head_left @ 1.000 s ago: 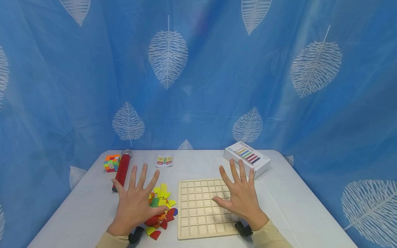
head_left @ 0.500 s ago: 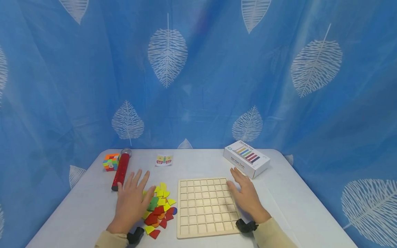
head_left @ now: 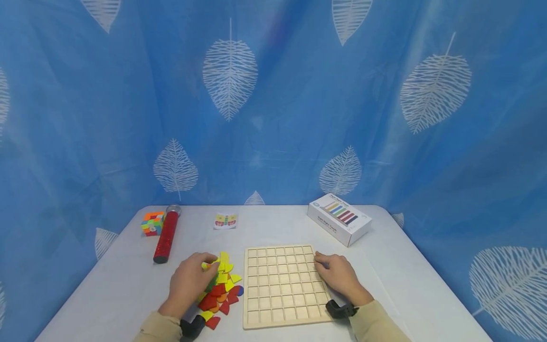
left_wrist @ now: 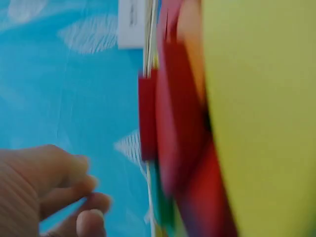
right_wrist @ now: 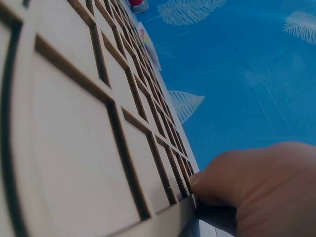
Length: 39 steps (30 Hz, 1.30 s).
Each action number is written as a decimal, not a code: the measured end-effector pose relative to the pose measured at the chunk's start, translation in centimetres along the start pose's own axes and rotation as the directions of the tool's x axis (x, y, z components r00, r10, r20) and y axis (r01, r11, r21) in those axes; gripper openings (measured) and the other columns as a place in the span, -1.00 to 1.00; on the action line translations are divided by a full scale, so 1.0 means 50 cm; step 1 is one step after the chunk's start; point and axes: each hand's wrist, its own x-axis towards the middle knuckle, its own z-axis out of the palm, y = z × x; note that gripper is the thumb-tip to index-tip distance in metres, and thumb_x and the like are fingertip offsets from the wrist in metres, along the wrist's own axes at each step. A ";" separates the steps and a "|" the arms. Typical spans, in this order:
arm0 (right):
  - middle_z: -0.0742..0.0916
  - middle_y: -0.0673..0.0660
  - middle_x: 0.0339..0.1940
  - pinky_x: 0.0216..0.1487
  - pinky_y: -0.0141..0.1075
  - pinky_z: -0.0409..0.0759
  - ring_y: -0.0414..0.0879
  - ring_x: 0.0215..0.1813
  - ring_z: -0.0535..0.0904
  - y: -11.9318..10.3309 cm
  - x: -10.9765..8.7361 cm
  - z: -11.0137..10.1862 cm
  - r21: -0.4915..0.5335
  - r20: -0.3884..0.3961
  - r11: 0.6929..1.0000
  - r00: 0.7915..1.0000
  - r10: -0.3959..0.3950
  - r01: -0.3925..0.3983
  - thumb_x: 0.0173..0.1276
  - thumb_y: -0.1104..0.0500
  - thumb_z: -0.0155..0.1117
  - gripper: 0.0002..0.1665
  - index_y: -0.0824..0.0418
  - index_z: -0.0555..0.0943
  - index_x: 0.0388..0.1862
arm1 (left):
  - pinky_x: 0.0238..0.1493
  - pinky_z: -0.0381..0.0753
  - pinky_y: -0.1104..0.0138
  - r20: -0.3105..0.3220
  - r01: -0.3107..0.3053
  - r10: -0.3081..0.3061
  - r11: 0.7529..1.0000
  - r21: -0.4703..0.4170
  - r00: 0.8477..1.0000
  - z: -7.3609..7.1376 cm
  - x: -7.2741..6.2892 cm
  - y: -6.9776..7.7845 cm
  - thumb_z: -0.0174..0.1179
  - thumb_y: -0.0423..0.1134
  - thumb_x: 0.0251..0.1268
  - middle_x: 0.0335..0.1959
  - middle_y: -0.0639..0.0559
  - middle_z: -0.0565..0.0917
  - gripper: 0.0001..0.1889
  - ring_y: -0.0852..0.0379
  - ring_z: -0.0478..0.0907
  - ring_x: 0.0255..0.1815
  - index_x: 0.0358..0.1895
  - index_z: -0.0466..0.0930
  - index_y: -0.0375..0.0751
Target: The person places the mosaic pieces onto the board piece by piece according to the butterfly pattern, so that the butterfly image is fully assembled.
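Note:
My left hand (head_left: 188, 281) is bent over the left side of a heap of flat coloured pieces (head_left: 220, 289), yellow, red, green and orange, several cut as quarter circles. In the left wrist view the thumb and fingers (left_wrist: 49, 173) curl loosely, and nothing shows between them; a yellow piece (left_wrist: 261, 118) looms large and blurred. On the right, my right hand (head_left: 339, 276) holds the edge of a pale wooden grid board (head_left: 278, 285). The right wrist view has its thumb (right_wrist: 212, 180) at the rim, the other fingers mostly hidden below. The board's square cells hold no pieces.
Behind the heap lies a small card (head_left: 225, 221) with a coloured butterfly pattern. At the back left are a puzzle cube (head_left: 152, 223) and a red glittery tube (head_left: 166, 237). A white box (head_left: 340, 218) stands at the back right, before a blue curtain (head_left: 273, 95).
Both hands were spread wide over the table. The left has lowered to the heap with its fingers curling in; the right has come down to the board's right edge and taken hold there.

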 end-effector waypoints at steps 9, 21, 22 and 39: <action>0.76 0.09 0.18 0.18 0.08 0.63 0.16 0.16 0.73 -0.002 -0.002 -0.001 -0.061 -0.029 0.998 1.000 -0.010 0.009 0.36 0.20 0.36 -0.74 0.16 0.80 0.00 | -0.26 0.69 0.15 0.041 -0.064 0.058 0.982 0.176 0.997 0.051 0.012 0.077 0.53 -0.06 0.15 -0.18 0.00 0.69 -0.64 0.11 0.53 -0.31 -0.02 0.79 -0.10; 0.80 0.08 0.09 -0.04 0.07 0.71 0.21 0.07 0.76 -0.022 0.003 -0.006 -0.160 -0.039 0.987 0.999 -0.025 0.018 0.32 0.19 0.35 -0.74 0.14 0.82 -0.06 | -0.34 0.62 0.26 -0.004 -0.060 0.062 0.980 0.191 0.998 0.071 0.020 0.062 0.48 -0.11 0.22 -0.25 0.06 0.62 -0.79 0.14 0.50 -0.35 -0.13 0.85 -0.06; 0.81 0.08 0.08 -0.07 0.06 0.71 0.21 0.05 0.77 -0.024 0.002 -0.007 -0.163 -0.041 0.986 0.999 -0.023 0.016 0.31 0.19 0.35 -0.75 0.14 0.83 -0.07 | -0.33 0.62 0.26 -0.006 -0.064 0.067 0.979 0.194 0.998 0.071 0.020 0.062 0.48 -0.11 0.21 -0.25 0.07 0.63 -0.80 0.14 0.51 -0.34 -0.13 0.85 -0.06; 0.85 0.16 -0.10 -0.43 -0.16 0.60 0.13 -0.16 0.80 -0.043 -0.010 -0.006 -0.183 -0.053 0.982 0.998 0.031 -0.040 0.21 0.20 0.37 -0.75 0.14 0.85 -0.15 | -0.18 0.73 0.13 -0.043 -0.132 0.144 0.969 0.209 0.989 0.077 0.014 0.048 0.51 -0.14 0.17 -0.23 0.08 0.77 -0.80 0.12 0.64 -0.28 -0.14 0.85 -0.03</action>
